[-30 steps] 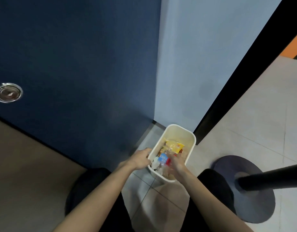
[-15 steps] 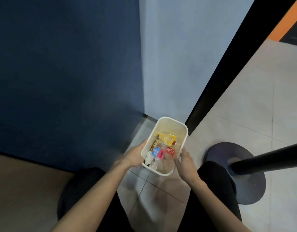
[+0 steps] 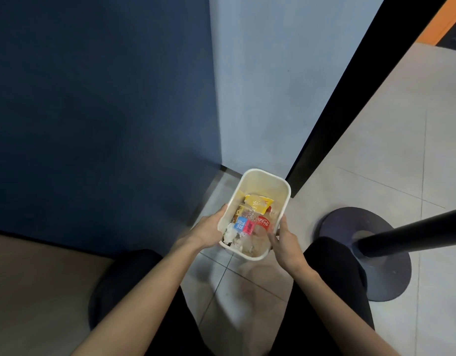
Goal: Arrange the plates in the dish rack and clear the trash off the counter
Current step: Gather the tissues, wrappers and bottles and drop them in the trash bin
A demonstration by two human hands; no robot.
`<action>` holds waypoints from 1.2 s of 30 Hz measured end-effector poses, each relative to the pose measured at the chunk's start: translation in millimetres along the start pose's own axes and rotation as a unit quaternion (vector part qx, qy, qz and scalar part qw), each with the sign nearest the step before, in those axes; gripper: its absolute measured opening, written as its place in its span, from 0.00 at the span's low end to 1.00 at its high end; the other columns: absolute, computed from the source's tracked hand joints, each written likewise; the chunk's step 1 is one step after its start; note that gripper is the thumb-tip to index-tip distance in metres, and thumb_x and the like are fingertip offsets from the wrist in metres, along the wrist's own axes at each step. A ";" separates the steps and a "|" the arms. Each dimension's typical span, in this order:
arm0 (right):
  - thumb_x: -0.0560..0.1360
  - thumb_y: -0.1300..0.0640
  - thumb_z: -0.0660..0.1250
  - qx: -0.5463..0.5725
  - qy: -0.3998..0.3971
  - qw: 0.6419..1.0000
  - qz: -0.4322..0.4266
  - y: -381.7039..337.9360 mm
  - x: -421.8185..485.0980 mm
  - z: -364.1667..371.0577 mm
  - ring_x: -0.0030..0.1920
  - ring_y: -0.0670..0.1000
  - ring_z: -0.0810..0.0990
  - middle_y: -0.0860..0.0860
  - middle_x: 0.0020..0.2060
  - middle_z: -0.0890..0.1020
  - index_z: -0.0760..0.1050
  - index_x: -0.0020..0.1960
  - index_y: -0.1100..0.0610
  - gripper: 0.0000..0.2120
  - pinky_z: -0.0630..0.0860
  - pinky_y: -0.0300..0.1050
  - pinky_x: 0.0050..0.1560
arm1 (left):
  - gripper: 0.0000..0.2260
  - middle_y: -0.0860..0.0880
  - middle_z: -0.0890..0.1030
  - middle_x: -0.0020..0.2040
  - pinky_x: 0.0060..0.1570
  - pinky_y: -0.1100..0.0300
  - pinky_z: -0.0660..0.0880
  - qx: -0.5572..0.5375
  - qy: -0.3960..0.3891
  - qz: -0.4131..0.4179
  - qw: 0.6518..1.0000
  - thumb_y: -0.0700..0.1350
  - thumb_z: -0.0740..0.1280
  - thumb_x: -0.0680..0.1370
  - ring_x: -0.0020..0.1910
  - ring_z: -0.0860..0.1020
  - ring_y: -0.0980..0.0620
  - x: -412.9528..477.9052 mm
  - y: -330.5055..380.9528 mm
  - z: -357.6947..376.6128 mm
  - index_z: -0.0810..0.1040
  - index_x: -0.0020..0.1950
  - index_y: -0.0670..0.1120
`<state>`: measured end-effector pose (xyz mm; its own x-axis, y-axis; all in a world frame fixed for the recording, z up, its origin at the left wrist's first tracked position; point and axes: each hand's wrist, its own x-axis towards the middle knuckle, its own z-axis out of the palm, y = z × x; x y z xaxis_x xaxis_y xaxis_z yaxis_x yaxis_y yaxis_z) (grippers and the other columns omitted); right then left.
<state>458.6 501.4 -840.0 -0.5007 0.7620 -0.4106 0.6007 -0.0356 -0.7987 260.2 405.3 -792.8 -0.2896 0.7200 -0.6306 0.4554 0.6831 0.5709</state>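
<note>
Where the brown surface (image 3: 29, 291) ends at the near left, I see a dark blue panel (image 3: 93, 98) rising behind it, then a pale blue wall (image 3: 273, 86). Below their corner, the left hand (image 3: 208, 231) wraps round the left wall of the white bin (image 3: 262, 182). Inside the bin lie crumpled tissue (image 3: 230, 233), a blue-and-pink labelled bottle (image 3: 241, 223), a yellow packet (image 3: 259, 202) and a Coca-Cola bottle (image 3: 262, 223). The right hand (image 3: 286, 242) clasps its near right rim, thumb up the side. Further right run a black door frame (image 3: 341, 111), the tiled floor (image 3: 401, 163) and a black pole (image 3: 414, 233) on a round base (image 3: 386, 283).
</note>
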 end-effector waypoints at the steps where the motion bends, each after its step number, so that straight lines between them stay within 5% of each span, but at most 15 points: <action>1: 0.79 0.42 0.62 0.004 0.004 1.000 0.002 2.0 1.7 0.8 0.43 0.40 0.80 0.44 0.50 0.80 0.55 0.76 0.50 0.30 0.73 0.31 0.39 | 0.40 0.45 0.79 0.59 0.52 0.45 0.81 0.003 -0.002 0.004 1.000 0.35 0.59 0.74 0.52 0.80 0.44 1.3 -1.3 0.1 0.53 0.74 0.71; 10: 0.82 0.49 0.61 -0.033 0.033 0.999 0.009 1.0 2.9 3.7 0.41 0.47 0.76 0.48 0.47 0.78 0.58 0.75 0.54 0.26 0.68 0.27 0.32 | 0.32 0.47 0.80 0.56 0.54 0.43 0.80 0.006 -0.009 0.027 1.000 0.48 0.60 0.66 0.53 0.80 0.44 6.0 -6.6 0.6 0.57 0.64 0.76; 13: 0.81 0.45 0.60 -0.026 0.037 0.999 0.026 3.2 2.0 8.1 0.49 0.53 0.82 0.49 0.49 0.81 0.58 0.74 0.52 0.26 0.74 0.40 0.41 | 0.32 0.47 0.80 0.56 0.54 0.43 0.79 0.021 -0.003 0.027 0.999 0.50 0.60 0.66 0.52 0.80 0.43 5.4 -5.2 0.9 0.56 0.66 0.75; 17: 0.79 0.40 0.62 -0.050 0.043 0.996 0.053 -12.0 -16.7 7.9 0.57 0.54 0.77 0.50 0.58 0.75 0.59 0.73 0.53 0.29 0.75 0.51 0.54 | 0.30 0.46 0.74 0.65 0.61 0.45 0.75 0.019 0.040 0.017 0.999 0.46 0.66 0.76 0.61 0.76 0.42 -10.7 -12.3 5.7 0.60 0.76 0.57; 20: 0.80 0.48 0.63 -0.132 0.014 0.983 0.128 -38.0 -46.8 -12.5 0.62 0.57 0.75 0.57 0.63 0.75 0.65 0.72 0.61 0.26 0.72 0.51 0.60 | 0.27 0.43 0.70 0.71 0.63 0.50 0.73 -0.057 0.128 -0.072 0.987 0.41 0.68 0.78 0.58 0.79 0.42 -42.8 -30.4 11.9 0.66 0.76 0.46; 23: 0.77 0.52 0.63 -0.115 -0.022 0.985 0.125 -92.8 -71.3 -37.3 0.50 0.59 0.81 0.58 0.49 0.84 0.79 0.53 0.59 0.13 0.78 0.50 0.52 | 0.11 0.42 0.82 0.55 0.49 0.53 0.79 -0.167 0.131 -0.150 0.966 0.37 0.67 0.77 0.50 0.82 0.41 -96.4 -28.1 13.1 0.79 0.56 0.49; 26: 0.73 0.52 0.60 -0.117 -0.090 0.985 0.095 -155.1 -101.0 -51.9 0.36 0.55 0.83 0.54 0.35 0.84 0.78 0.40 0.54 0.10 0.81 0.50 0.43 | 0.15 0.45 0.84 0.40 0.34 0.61 0.73 -0.160 0.062 -0.125 0.977 0.34 0.63 0.77 0.36 0.80 0.48 -149.6 3.2 -8.3 0.79 0.44 0.55; 29: 0.78 0.58 0.62 -0.143 -0.195 0.966 0.095 -218.0 -147.8 -74.3 0.31 0.50 0.80 0.55 0.37 0.84 0.77 0.40 0.56 0.09 0.75 0.36 0.31 | 0.15 0.45 0.84 0.42 0.34 0.63 0.72 -0.156 0.042 -0.113 0.980 0.33 0.63 0.77 0.33 0.78 0.52 -198.8 53.1 -43.9 0.80 0.44 0.53; 33: 0.77 0.58 0.65 -0.181 -0.247 0.946 0.104 -289.2 -217.4 -122.3 0.32 0.47 0.79 0.56 0.37 0.85 0.76 0.40 0.56 0.07 0.73 0.36 0.36 | 0.12 0.52 0.81 0.37 0.33 0.68 0.73 -0.137 -0.019 -0.083 0.987 0.33 0.62 0.78 0.32 0.78 0.57 -284.9 134.5 -97.0 0.81 0.54 0.45; 36: 0.76 0.59 0.64 -0.168 -0.248 0.951 0.079 -339.8 -267.9 -157.6 0.32 0.49 0.80 0.57 0.36 0.85 0.77 0.42 0.57 0.05 0.70 0.31 0.33 | 0.12 0.50 0.82 0.39 0.39 0.64 0.76 -0.129 -0.026 -0.067 0.989 0.34 0.61 0.77 0.33 0.79 0.55 -349.3 176.7 -131.7 0.80 0.50 0.49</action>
<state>486.9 411.2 -389.3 -0.5700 0.3625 -0.7373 0.8162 0.1471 -0.5587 330.9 290.6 -402.4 -0.2866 0.6181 -0.7320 0.1841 0.7854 0.5910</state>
